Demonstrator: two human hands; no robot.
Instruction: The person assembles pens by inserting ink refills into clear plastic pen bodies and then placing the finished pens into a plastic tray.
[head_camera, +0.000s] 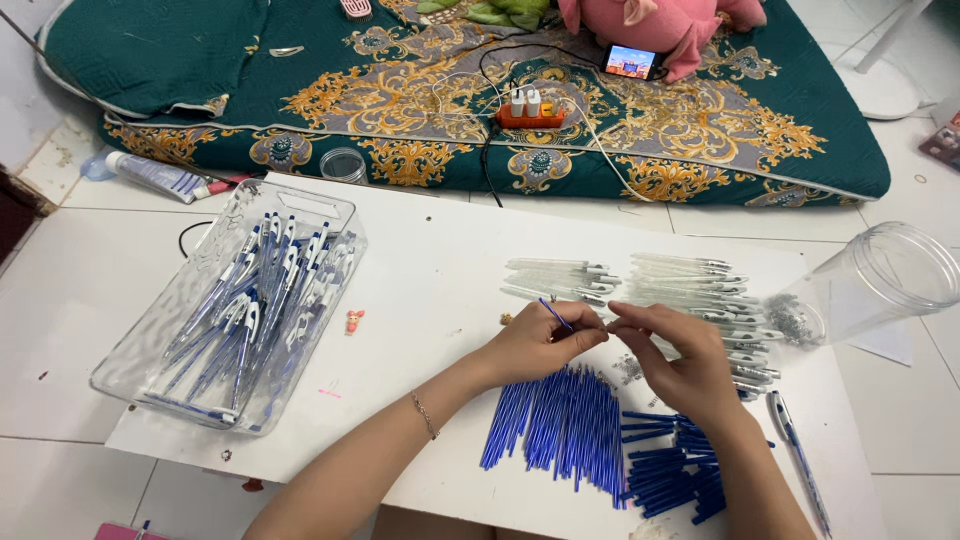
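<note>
Both hands pinched one blue pen refill (556, 315) above the white board (430, 300).
Left hand (540, 345) and right hand (668, 345) each kept a narrow fingertip grip; refill judged light, thin, flexible, best held mid-shaft.

Location: room of a home, with piecework laid out on the floor.

A green mattress with gold floral pattern (700, 130) lies directly on the white tiled floor (70, 270). On it rest a pink plush toy (660, 25), an orange power strip with white chargers (530, 112) and a lit phone (632, 62). A white board (440, 260) on the tiles carries a clear plastic tray of assembled blue pens (235, 310), loose blue refills (565, 425) and a tipped clear plastic jar (890, 280).
</note>
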